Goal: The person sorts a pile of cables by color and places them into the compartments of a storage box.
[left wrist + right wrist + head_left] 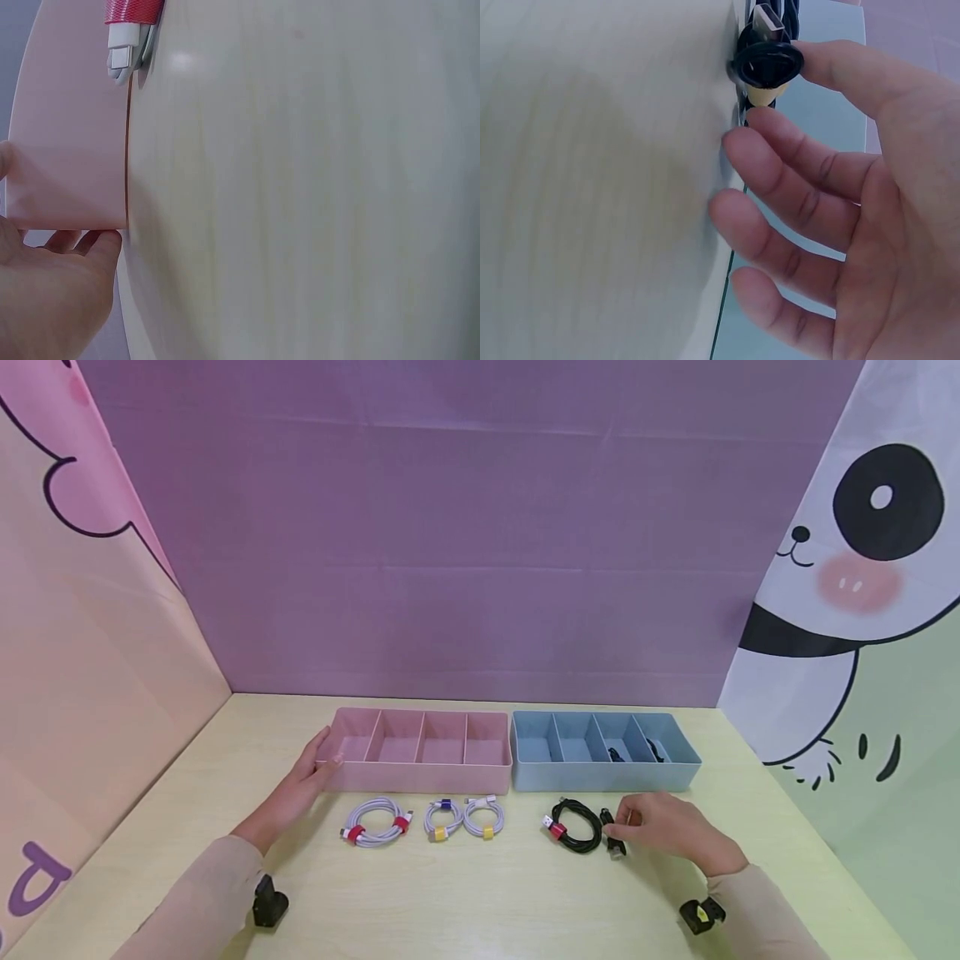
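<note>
My left hand (300, 772) grips the left end of a pink divided box (420, 778), thumb at the front corner and fingers along the end wall. In the left wrist view, the fingertips (105, 244) sit against that wall's lower edge. My right hand (671, 828) pinches a small bundled black USB cable (613, 839) at the table. Its metal plug (768, 21) shows in the right wrist view, beside the thumb; the other fingers are loosely bent. Just left of it lies a larger coiled black USB cable (579, 847) with a red strap.
A blue divided box (607, 778) stands right of the pink one, with black items in its two right compartments. In front of the pink box lie a white cable with red straps (375, 839) and two smaller white coils (442, 820) (483, 818). A purple backdrop (480, 568) rises behind.
</note>
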`<move>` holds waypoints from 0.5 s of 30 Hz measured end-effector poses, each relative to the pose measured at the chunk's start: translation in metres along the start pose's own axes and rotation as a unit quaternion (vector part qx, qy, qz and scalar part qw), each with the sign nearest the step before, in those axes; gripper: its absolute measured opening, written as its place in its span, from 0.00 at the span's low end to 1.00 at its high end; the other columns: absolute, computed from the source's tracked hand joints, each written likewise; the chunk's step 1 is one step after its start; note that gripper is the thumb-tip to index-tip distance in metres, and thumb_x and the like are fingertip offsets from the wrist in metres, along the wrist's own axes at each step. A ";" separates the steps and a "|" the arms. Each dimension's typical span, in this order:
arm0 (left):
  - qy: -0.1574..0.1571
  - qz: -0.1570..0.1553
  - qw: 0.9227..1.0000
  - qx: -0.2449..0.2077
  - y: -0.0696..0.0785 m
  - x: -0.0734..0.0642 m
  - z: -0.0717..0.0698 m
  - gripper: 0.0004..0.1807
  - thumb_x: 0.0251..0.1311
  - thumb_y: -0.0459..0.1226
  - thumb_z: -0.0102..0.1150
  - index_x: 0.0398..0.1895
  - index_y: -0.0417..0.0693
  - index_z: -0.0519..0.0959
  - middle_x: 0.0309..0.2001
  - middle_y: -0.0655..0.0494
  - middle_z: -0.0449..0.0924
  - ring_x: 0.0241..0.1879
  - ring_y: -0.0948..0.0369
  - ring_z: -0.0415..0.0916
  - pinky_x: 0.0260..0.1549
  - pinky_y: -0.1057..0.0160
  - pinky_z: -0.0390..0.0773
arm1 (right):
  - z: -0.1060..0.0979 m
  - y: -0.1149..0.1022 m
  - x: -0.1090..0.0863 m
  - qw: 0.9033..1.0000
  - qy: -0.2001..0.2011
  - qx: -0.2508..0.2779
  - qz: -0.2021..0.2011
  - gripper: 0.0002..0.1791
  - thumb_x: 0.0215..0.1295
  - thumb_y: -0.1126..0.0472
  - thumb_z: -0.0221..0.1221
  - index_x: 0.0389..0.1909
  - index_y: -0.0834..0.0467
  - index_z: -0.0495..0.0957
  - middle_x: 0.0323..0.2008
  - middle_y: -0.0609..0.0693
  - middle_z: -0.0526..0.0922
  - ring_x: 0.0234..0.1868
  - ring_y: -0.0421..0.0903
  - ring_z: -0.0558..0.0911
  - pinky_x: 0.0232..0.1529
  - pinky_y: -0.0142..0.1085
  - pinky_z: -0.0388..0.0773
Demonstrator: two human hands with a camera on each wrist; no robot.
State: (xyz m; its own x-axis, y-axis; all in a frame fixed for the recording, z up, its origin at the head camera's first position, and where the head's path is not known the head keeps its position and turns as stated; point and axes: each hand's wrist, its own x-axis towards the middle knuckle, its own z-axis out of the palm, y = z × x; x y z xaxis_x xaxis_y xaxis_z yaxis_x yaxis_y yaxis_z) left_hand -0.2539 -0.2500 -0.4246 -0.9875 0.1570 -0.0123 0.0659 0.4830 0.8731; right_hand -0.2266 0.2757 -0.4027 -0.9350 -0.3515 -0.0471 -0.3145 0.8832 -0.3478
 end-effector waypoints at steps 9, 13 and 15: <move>-0.001 -0.006 1.000 0.002 0.001 -0.001 0.000 0.44 0.78 0.57 0.37 0.80 0.49 0.27 0.78 0.32 0.30 0.74 0.31 0.34 0.66 0.27 0.44 | 0.002 0.001 0.001 1.000 -0.017 0.003 0.006 0.17 0.64 0.38 0.63 0.23 0.44 0.78 0.20 0.39 0.72 0.21 0.39 0.69 0.22 0.36 0.64; 0.001 -0.007 1.000 0.004 0.002 -0.001 0.000 0.45 0.76 0.59 0.37 0.80 0.50 0.27 0.78 0.33 0.30 0.74 0.31 0.34 0.66 0.27 0.44 | 0.002 0.001 0.001 1.000 -0.021 0.000 0.012 0.17 0.64 0.38 0.63 0.23 0.44 0.78 0.19 0.39 0.72 0.21 0.39 0.69 0.22 0.36 0.64; 0.000 -0.006 1.000 0.004 0.003 -0.002 0.000 0.45 0.76 0.59 0.37 0.80 0.49 0.27 0.78 0.33 0.30 0.74 0.31 0.34 0.66 0.27 0.44 | 0.002 0.000 0.001 1.000 -0.021 -0.001 0.013 0.17 0.64 0.38 0.63 0.23 0.44 0.78 0.19 0.39 0.72 0.21 0.39 0.69 0.22 0.36 0.64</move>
State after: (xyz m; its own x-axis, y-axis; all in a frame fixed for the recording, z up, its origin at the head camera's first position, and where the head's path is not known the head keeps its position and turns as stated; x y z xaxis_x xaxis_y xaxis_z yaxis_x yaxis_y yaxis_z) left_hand -0.2522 -0.2491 -0.4220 -0.9884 0.1501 -0.0227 0.0547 0.4919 0.8689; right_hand -0.2276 0.2748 -0.4045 -0.9351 -0.3413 -0.0957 -0.2905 0.8925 -0.3450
